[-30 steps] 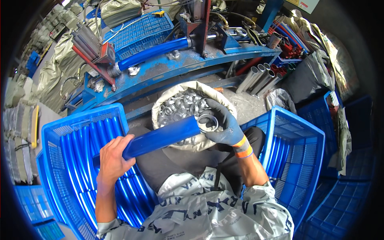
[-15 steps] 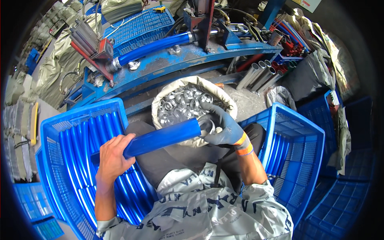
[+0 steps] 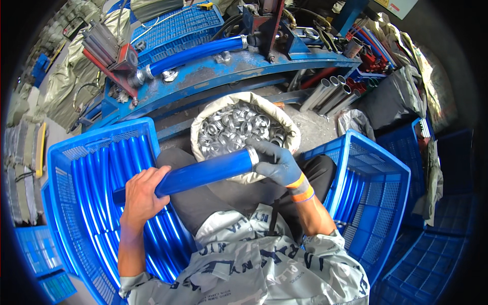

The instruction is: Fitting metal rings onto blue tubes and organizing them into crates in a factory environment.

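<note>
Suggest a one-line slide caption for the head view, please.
Bare left hand grips a blue tube; gloved right hand seats a metal ring on its end.

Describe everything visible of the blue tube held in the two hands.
The blue tube is a smooth, glossy length of hose, lying nearly level across the lap, its right end slightly higher. The bare left hand grips its left end; the gloved right hand holds the right end, where a silver metal ring sits on the tip.
</note>
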Demonstrator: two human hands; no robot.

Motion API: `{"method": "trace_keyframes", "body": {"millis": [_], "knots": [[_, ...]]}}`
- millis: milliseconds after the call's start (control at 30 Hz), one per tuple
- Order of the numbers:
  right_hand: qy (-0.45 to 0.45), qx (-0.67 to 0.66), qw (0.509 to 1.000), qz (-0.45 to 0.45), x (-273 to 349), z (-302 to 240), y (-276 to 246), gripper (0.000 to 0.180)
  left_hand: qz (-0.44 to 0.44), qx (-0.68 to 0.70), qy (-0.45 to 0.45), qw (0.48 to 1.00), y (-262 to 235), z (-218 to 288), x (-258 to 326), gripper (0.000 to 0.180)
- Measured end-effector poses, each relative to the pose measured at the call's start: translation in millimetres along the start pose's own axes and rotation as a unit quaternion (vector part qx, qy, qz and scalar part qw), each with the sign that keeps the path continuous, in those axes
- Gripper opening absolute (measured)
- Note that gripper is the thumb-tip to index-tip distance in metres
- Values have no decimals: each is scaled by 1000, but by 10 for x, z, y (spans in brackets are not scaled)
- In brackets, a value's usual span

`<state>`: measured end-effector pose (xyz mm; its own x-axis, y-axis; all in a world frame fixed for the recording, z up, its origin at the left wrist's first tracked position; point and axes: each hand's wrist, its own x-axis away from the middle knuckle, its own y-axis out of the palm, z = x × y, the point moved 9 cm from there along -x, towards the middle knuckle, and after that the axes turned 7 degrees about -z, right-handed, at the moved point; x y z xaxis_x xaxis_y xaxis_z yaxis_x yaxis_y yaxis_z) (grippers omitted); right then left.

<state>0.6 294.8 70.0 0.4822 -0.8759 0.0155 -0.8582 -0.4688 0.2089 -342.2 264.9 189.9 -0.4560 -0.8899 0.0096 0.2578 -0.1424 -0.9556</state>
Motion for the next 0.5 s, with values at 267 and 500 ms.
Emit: {"method": "trace_keyframes", "body": {"millis": [267,500], "knots": [[-17,38,998,-40,-2,-149,91,82,4,19,-4,1000,84,-72,23,69],[-109,150,983,11,-87,-205,225,102,12,5,30,999,282,388,-202,71]]}}
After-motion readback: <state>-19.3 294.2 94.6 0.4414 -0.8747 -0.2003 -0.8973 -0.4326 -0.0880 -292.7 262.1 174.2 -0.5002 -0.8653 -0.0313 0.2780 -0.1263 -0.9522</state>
